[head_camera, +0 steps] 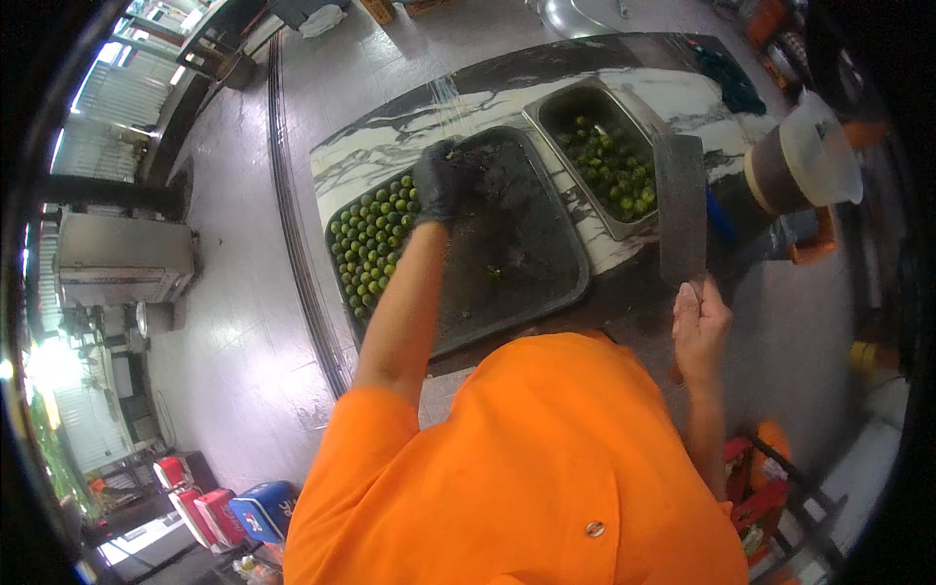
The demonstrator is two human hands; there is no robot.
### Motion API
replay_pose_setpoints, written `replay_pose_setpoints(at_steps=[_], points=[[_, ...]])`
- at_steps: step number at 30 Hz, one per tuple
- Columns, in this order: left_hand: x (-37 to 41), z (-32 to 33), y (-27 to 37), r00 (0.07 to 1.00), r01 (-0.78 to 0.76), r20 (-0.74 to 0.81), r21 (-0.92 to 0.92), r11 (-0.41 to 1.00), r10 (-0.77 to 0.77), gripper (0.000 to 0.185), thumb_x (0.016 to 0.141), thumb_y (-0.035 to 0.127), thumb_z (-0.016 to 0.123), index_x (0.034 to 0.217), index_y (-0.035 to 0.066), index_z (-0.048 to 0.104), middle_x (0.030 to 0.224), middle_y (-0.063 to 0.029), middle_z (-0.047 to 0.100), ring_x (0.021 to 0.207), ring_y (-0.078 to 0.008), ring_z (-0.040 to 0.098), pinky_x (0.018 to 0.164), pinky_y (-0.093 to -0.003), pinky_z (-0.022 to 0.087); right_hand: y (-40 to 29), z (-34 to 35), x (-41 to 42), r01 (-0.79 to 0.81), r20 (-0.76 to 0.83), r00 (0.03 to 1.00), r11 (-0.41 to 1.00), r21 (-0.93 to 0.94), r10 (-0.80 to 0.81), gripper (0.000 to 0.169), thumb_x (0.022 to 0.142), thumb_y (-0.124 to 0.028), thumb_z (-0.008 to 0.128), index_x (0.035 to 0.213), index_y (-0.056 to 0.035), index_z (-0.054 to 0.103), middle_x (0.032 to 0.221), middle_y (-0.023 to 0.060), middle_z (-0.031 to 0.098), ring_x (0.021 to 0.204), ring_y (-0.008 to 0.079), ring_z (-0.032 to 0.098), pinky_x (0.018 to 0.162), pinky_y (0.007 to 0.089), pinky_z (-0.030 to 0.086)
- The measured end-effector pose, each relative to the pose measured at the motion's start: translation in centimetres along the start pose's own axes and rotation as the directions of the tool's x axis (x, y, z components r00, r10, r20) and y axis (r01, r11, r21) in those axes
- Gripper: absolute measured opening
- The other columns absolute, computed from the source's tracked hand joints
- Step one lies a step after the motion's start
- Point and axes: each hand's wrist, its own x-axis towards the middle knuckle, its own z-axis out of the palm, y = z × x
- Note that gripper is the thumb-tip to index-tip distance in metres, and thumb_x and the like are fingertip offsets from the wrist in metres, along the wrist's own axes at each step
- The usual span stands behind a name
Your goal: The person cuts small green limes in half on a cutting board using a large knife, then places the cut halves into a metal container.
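My left hand (437, 181), in a black glove, reaches over a dark tray (545, 281) near its far edge. Its fingers are hidden, so I cannot see whether they hold anything. Many small round green citrus fruits (371, 238) lie packed on the tray's left side, next to that hand. Bare, my right hand (700, 329) grips a cleaver (681, 208) by its handle, with the broad blade raised and pointing away from me. Left of the blade, a rectangular steel pan (545, 121) holds green fruits (610, 164), some apparently cut.
Tray and pan rest on a marble-patterned table (387, 146). A translucent plastic container (823, 157) stands at the right, near a dark green cloth (727, 77). A red crate (746, 486) sits behind my right arm. Coolers, including a blue one (263, 510), stand at lower left.
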Motion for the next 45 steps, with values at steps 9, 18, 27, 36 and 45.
replay_pose_setpoints(at_steps=[9,18,27,36,45], points=[[1.2,2.9,-2.5,0.983,-0.179,0.083,0.296,0.938,0.162,0.024,0.081,0.025,0.069,0.093,0.005,0.070,0.088,-0.0205,0.070,0.086,-0.0434,0.067,0.075,-0.0503,0.052,-1.8,2.1,-1.0,0.049,0.188,0.981,0.999,0.014,-0.050,0.020,0.099,-0.011,0.051,0.107,0.0041,0.060,0.072,0.0188,0.058,0.064,0.0325,0.063,0.061,0.0387,0.048],[-12.2,4.7,-2.1,0.947,-0.237,0.210,-0.048,0.970,0.242,0.025,0.083,0.014,0.068,0.105,0.002,0.067,0.101,-0.0196,0.068,0.094,-0.0360,0.065,0.082,-0.0409,0.050,1.8,7.8,1.8,0.155,0.456,0.889,0.967,-0.202,-0.047,0.034,0.097,-0.014,0.050,0.124,0.0041,0.056,0.090,0.0292,0.066,0.089,0.0441,0.067,0.077,0.0509,0.055],[-12.8,5.2,-2.2,0.986,-0.146,0.096,0.142,0.979,0.133,0.014,0.086,0.012,0.065,0.095,0.003,0.068,0.089,-0.0186,0.066,0.087,-0.0386,0.064,0.077,-0.0440,0.051,-0.5,9.9,3.7,0.195,0.583,0.811,0.914,-0.355,0.053,0.032,0.095,-0.012,0.049,0.123,0.0025,0.056,0.092,0.0284,0.067,0.089,0.0447,0.065,0.078,0.0514,0.053],[-12.5,4.9,-1.1,0.999,-0.034,0.040,0.003,0.999,0.034,0.012,0.085,0.014,0.069,0.093,0.004,0.070,0.090,-0.0169,0.067,0.085,-0.0360,0.065,0.074,-0.0419,0.051,-1.0,13.2,6.5,0.257,0.635,0.773,0.915,-0.311,-0.001,0.028,0.095,-0.011,0.049,0.120,0.0008,0.055,0.088,0.0276,0.065,0.088,0.0457,0.064,0.077,0.0529,0.052],[-13.3,5.6,-2.6,0.998,0.067,0.023,-0.204,0.977,-0.064,0.017,0.084,0.013,0.072,0.098,0.005,0.071,0.097,-0.0163,0.069,0.085,-0.0349,0.068,0.075,-0.0396,0.053,-1.9,10.3,5.1,0.218,0.604,0.796,0.914,-0.342,0.036,0.033,0.096,-0.011,0.050,0.126,0.0002,0.054,0.097,0.0273,0.065,0.091,0.0432,0.065,0.079,0.0505,0.053]])
